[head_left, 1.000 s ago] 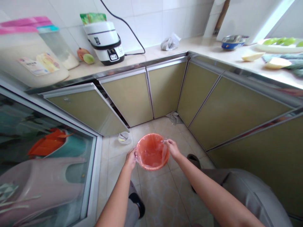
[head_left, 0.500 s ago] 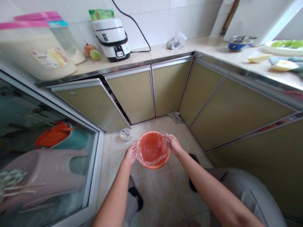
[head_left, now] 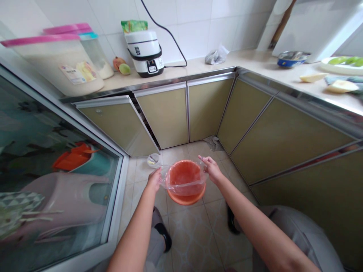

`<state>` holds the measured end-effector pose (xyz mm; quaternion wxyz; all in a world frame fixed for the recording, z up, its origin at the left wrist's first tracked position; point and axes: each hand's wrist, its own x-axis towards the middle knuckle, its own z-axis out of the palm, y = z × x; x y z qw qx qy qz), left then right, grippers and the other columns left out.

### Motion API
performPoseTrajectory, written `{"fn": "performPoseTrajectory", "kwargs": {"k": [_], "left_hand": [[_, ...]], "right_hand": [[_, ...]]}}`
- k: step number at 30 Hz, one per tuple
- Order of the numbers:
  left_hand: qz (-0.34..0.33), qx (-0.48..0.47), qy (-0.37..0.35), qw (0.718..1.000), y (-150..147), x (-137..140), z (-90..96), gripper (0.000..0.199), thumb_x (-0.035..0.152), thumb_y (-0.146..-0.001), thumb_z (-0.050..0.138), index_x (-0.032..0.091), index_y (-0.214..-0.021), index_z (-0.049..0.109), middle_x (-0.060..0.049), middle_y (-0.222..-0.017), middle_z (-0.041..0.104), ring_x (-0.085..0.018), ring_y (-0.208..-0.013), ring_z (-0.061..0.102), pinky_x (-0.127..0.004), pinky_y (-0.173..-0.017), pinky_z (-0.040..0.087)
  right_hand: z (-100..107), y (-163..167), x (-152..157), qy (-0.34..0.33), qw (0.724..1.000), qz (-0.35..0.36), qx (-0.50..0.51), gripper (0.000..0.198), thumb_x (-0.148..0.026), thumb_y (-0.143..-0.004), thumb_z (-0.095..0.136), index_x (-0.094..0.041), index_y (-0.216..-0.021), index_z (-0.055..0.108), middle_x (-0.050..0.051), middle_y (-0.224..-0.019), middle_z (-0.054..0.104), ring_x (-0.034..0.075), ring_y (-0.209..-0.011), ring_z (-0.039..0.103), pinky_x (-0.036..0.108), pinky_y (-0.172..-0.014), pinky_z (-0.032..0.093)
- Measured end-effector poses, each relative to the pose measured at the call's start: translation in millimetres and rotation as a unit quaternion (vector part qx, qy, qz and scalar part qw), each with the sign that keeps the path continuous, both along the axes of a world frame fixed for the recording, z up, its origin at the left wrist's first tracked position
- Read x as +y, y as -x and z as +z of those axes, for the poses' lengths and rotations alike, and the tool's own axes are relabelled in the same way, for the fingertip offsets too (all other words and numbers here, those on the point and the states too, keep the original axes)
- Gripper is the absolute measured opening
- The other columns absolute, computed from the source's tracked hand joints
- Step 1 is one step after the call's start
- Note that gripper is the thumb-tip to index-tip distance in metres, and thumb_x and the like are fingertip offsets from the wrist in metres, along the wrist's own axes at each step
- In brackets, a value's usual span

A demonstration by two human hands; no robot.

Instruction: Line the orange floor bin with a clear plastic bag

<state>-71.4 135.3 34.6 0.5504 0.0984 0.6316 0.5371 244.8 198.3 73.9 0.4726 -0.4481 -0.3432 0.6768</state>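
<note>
Because the bright edge of the clear plastic film (head_left: 185,186) has come away from the near rim of the orange bucket (head_left: 186,202), it now crosses the bucket's mouth as a nearly straight band between your hands. A second ago that edge lay low, following the near curve of the rim; now the rim nearest you shows plainly below it. That suggests the film is loose on your side and no longer tucked around the bucket there, so your two grips are probably what shapes it.

Your left hand (head_left: 154,180), just left of the bucket, has its fingers pinched narrow on the film's left end. Your right hand (head_left: 212,169), just right of the bucket and a little farther from you, has its fingers curled on the other end, one finger sticking out past the rim.

The bucket sits between your feet and the cabinets, its round mouth facing up toward you, with no long axis across that opening. The film's long axis runs left to right over the bucket. A small clear bowl (head_left: 154,160) lies beyond the bucket to its left, and a grey cloth (head_left: 213,143) beyond it to the right
</note>
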Motion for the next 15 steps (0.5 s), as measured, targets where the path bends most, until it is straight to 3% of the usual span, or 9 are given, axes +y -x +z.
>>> {"fn": "performPoseTrajectory", "kwargs": {"k": [3, 6, 10, 15], "left_hand": [[-0.018, 0.052, 0.060, 0.997, 0, -6, -7.7, 0.028, 0.034, -0.078, 0.085, 0.016, -0.086, 0.065, 0.013, -0.047, 0.033, -0.005, -0.037, 0.027, -0.022, -0.042, 0.016], [-0.018, 0.048, 0.063, 0.997, 0, -5, -11.4, 0.030, 0.036, -0.081, 0.082, 0.015, -0.098, 0.070, 0.013, -0.047, 0.030, -0.005, -0.037, 0.024, -0.022, -0.042, 0.016], [0.013, 0.027, 0.007, 1.000, 0, 8, -4.5, 0.042, 0.045, -0.087, 0.076, 0.016, -0.117, 0.069, 0.014, -0.048, 0.024, -0.006, -0.037, 0.021, -0.022, -0.042, 0.017], [0.005, 0.003, -0.087, 0.996, 1, 33, 21.4, 0.052, 0.048, -0.087, 0.078, 0.018, -0.127, 0.065, 0.014, -0.050, 0.025, -0.006, -0.038, 0.022, -0.021, -0.043, 0.017]], "right_hand": [[-2, -3, 3, 0.001, 1.000, -0.009, -0.028, 0.059, -0.063, -0.065, 0.082, -0.023, -0.076, 0.039, 0.003, -0.135, 0.073, 0.002, -0.043, 0.026, 0.025, -0.045, 0.032], [-4, -5, 7, -0.001, 0.999, -0.011, -0.031, 0.060, -0.064, -0.066, 0.081, -0.024, -0.076, 0.037, 0.004, -0.135, 0.073, 0.003, -0.043, 0.025, 0.025, -0.045, 0.032], [0, 0, 18, -0.008, 1.000, -0.002, -0.017, 0.060, -0.061, -0.067, 0.083, -0.023, -0.075, 0.038, 0.004, -0.139, 0.070, 0.001, -0.042, 0.023, 0.025, -0.043, 0.029], [26, 12, 39, -0.053, 0.998, 0.024, -0.033, 0.058, -0.062, -0.068, 0.083, -0.023, -0.076, 0.040, 0.004, -0.138, 0.071, 0.002, -0.043, 0.023, 0.024, -0.043, 0.032]]}}
